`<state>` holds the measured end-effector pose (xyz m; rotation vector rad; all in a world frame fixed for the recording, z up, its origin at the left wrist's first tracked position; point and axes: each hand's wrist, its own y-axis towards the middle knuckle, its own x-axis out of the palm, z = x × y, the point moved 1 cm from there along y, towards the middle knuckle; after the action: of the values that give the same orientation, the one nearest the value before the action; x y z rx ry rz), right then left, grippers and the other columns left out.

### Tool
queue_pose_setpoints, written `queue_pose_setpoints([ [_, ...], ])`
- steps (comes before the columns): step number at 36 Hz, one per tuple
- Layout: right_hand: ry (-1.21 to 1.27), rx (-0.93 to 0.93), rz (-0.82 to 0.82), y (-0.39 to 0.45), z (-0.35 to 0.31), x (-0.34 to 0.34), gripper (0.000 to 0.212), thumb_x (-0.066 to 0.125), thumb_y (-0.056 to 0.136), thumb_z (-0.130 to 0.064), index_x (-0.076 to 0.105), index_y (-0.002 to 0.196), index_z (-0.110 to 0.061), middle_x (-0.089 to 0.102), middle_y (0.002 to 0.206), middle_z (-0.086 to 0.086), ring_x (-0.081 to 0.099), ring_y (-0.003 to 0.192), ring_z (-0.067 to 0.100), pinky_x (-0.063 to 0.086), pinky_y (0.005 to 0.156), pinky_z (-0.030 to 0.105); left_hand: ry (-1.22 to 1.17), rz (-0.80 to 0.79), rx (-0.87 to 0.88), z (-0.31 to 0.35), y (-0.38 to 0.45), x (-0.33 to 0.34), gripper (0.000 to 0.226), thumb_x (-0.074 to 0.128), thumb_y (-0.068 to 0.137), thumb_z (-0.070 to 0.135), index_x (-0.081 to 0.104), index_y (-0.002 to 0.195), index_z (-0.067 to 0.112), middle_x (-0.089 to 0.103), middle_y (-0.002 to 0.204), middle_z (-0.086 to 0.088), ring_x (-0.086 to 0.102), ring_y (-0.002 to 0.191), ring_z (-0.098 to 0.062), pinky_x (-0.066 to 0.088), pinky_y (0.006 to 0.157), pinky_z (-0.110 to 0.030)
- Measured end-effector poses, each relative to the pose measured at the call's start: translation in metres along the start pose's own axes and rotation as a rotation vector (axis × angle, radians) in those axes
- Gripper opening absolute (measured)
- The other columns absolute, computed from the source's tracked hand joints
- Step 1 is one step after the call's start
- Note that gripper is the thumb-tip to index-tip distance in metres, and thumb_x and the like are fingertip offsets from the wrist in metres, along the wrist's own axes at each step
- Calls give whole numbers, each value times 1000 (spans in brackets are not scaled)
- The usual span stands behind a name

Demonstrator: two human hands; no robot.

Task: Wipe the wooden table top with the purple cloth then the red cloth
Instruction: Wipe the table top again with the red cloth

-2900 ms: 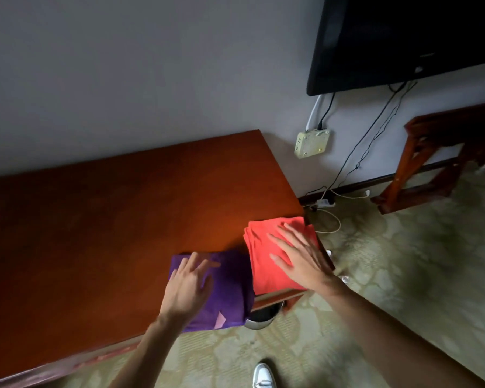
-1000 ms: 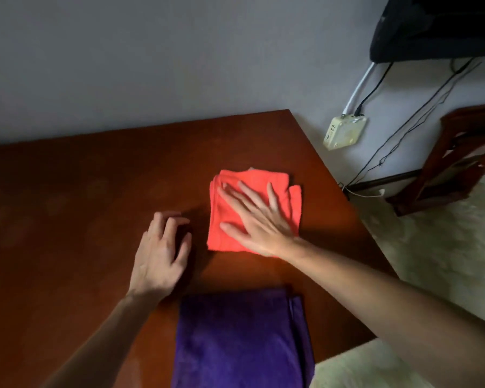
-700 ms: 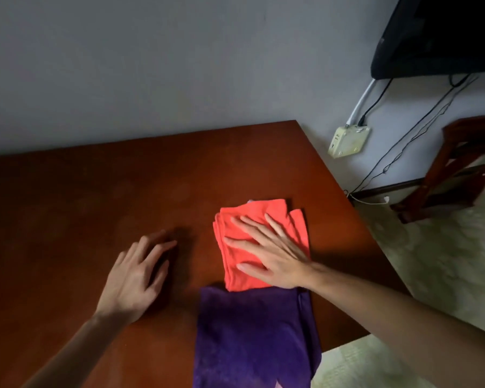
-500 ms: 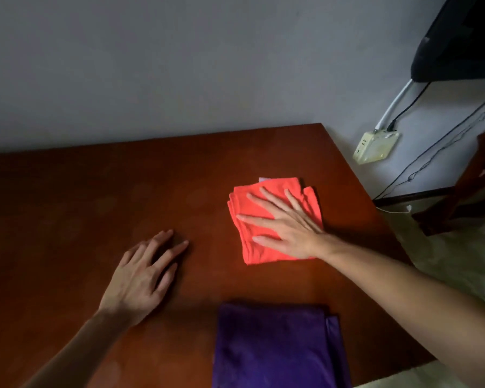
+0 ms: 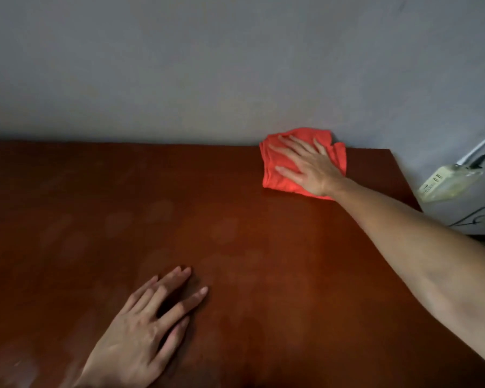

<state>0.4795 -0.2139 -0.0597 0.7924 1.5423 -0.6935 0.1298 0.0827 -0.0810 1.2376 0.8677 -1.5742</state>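
right grip (image 5: pixel 310 166) flat on red cloth (image 5: pixel 275 175), wooden table top (image 5: pixel 235 233), grey wall (image 5: pixel 207 65)

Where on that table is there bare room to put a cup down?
The wide stretch of table between the left hand and the wall is bare. The far right corner is taken: the right hand presses the red cloth there.

Both of the person's forearms are bare with no sleeve showing anywhere up to the frame edge, and the left hand (image 5: pixel 140 331) and right hand (image 5: pixel 308 166) wear no gloves, rings, watch or wristband, with short, unpainted fingernails.
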Motion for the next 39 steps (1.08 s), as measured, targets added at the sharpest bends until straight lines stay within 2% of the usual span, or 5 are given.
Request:
queue_pose_setpoints([
  [10, 55, 257, 89, -31, -63, 18, 86, 9, 84, -77, 24, 160, -39, 13, 171, -12, 5, 159, 16, 0, 124, 62, -55, 16, -13, 7, -1, -3, 49, 31, 105, 44, 31, 154, 42, 23, 165, 7, 17, 153, -11, 14, 122, -34],
  [16, 52, 231, 109, -96, -153, 32, 83, 8, 86, -74, 25, 160, -39, 13, 172, -12, 6, 159, 15, 1, 124, 61, -92, 57, 1, 6, -1, -5, 48, 29, 104, 45, 39, 151, 38, 33, 159, 7, 25, 150, -10, 17, 120, -32],
  [20, 42, 210, 117, -142, -214, 41, 81, 15, 90, -70, 23, 162, -33, 15, 171, -11, 8, 159, 14, 1, 124, 60, -116, 213, -67, 11, -10, -13, 36, 38, 101, 36, 62, 126, 24, 55, 129, 1, 57, 113, -24, 43, 88, -39],
  [24, 37, 111, 69, -185, -254, 43, 77, 12, 95, -65, 18, 164, -30, 9, 172, -12, 1, 159, 12, 2, 125, 59, -68, 313, -185, 3, -36, -23, 29, 42, 96, 33, 63, 111, 22, 55, 115, 0, 57, 99, -27, 40, 75, -40],
  [39, 23, -272, -15, -174, -226, 32, 59, 31, 103, -59, 18, 160, -48, 6, 172, -14, -4, 159, 12, -3, 127, 52, 59, -5, -193, -86, -99, -41, 50, 22, 103, 51, 30, 153, 47, 39, 154, 4, 42, 134, -15, 28, 105, -34],
])
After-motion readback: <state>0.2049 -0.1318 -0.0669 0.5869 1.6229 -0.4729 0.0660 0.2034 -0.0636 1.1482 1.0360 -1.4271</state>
